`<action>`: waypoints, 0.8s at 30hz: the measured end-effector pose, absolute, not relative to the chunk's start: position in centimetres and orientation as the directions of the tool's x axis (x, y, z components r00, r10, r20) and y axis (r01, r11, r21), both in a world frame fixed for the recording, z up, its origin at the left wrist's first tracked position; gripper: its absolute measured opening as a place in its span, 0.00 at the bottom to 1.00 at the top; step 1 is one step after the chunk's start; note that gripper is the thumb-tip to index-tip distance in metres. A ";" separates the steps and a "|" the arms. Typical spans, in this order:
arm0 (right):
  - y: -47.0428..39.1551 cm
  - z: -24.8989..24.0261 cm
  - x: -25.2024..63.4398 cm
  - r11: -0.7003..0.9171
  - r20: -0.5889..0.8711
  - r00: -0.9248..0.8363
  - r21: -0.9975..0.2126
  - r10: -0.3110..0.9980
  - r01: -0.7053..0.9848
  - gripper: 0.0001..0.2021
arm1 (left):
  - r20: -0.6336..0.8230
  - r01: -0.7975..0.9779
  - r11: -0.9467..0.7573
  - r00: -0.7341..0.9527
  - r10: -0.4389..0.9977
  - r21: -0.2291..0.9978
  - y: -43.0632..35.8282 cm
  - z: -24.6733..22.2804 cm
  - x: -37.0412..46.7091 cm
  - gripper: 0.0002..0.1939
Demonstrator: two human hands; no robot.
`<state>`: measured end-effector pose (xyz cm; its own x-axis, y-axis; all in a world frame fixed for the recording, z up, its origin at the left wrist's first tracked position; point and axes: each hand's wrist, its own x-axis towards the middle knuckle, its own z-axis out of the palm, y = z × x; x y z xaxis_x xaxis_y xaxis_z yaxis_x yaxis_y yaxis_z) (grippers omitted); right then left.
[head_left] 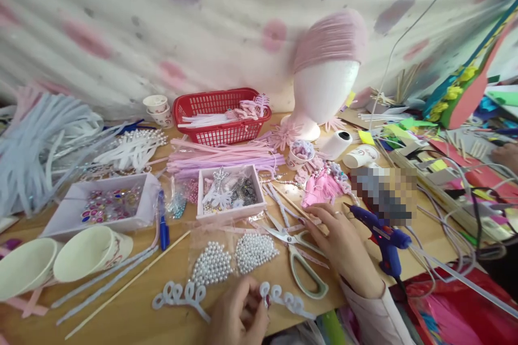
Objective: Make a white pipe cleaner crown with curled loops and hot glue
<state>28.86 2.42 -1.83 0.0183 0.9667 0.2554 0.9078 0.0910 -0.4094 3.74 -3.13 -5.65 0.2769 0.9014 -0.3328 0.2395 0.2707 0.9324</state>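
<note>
- Far L: pale fuzzy stems (pixel 48 140) in a big bundle; nr them on the worktop (pixel 133 318), 2 paper cups (pixel 91 256), a gem box (pixel 148 199) & a blue pen (pixel 163 221).
- Thin stick (pixel 129 283) lies diag. btwn cups & the left curl (pixel 186 300), a looped fuzzy stem whose tail runs R to the L hand.
- L hand (pixel 238 310), nr edge: grip together, fingertips pinched at the end loop of the right curl (pixel 286 302).
- Right curl lies just R of that grip – long axis runs L to R, dipping toward the nr edge, loops on the far side. L hand is clearly the nearer one.
- Just beyond the L hand: 2 heaps of pearl beads (pixel 256 252); farther back, a trinket box (pixel 198 199) & red basket (pixel 220 133).
- Scissors (pixel 289 239) lie btwn right curl & R hand, blades pointing away & L – they block the straight path from R hand to curl.
- R hand (pixel 340 237): palm down, fingers apart, over a wooden rod (pixel 289 199); can't tell if fingertips touch it.
- Beyond R hand, pink tassels (pixel 321 188); just R of it, a blue glue gun (pixel 378 232) w/ cables.
- Far R edge: co-worker's hand (pixel 508 155), well apart.
</note>
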 end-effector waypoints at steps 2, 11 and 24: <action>2.9 -2.1 28.6 0.112 0.233 -0.032 -0.342 0.972 0.933 0.08 | -0.259 0.276 0.182 0.274 0.926 0.944 -2.6 -4.8 3.8 0.04; 3.2 -1.5 29.0 0.003 0.314 0.081 -0.260 0.946 0.966 0.09 | -0.106 0.365 0.028 0.197 0.975 0.930 -1.9 -4.4 4.3 0.11; 3.4 3.8 28.1 0.102 0.578 0.162 -0.398 0.800 0.912 0.10 | 0.223 0.500 -0.274 0.162 0.961 0.822 -0.2 -1.0 1.9 0.11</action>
<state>28.12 3.44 3.79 0.1624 0.8000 0.5776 0.9116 0.1024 -0.3981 1.87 -0.15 -0.98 0.1616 0.9614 0.2226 0.4998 -0.2742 0.8216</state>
